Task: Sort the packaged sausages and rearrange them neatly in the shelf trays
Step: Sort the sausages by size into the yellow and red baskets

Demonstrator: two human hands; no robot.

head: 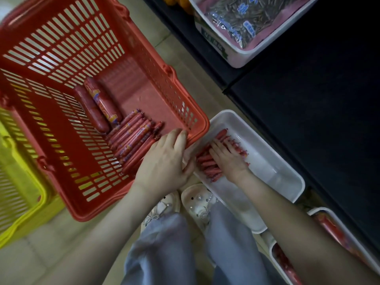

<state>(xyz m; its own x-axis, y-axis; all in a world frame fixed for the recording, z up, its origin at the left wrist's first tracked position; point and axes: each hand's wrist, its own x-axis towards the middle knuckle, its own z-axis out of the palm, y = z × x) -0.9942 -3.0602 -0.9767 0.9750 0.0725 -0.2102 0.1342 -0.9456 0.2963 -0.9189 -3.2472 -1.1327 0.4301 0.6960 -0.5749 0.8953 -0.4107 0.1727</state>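
Knees (crouched) | left hand flat on basket | right hand flat on sausages in tray

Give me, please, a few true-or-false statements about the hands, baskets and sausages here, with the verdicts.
1. The right hand rests on thin sausages in the white tray. True.
2. The red basket is empty. False: it holds two thick sausages and a row of thin ones.
3. The left hand lifts a thick sausage. False: it lies on the red basket's corner, holding no sausage.
4. A yellow basket stands beside the red basket. True.
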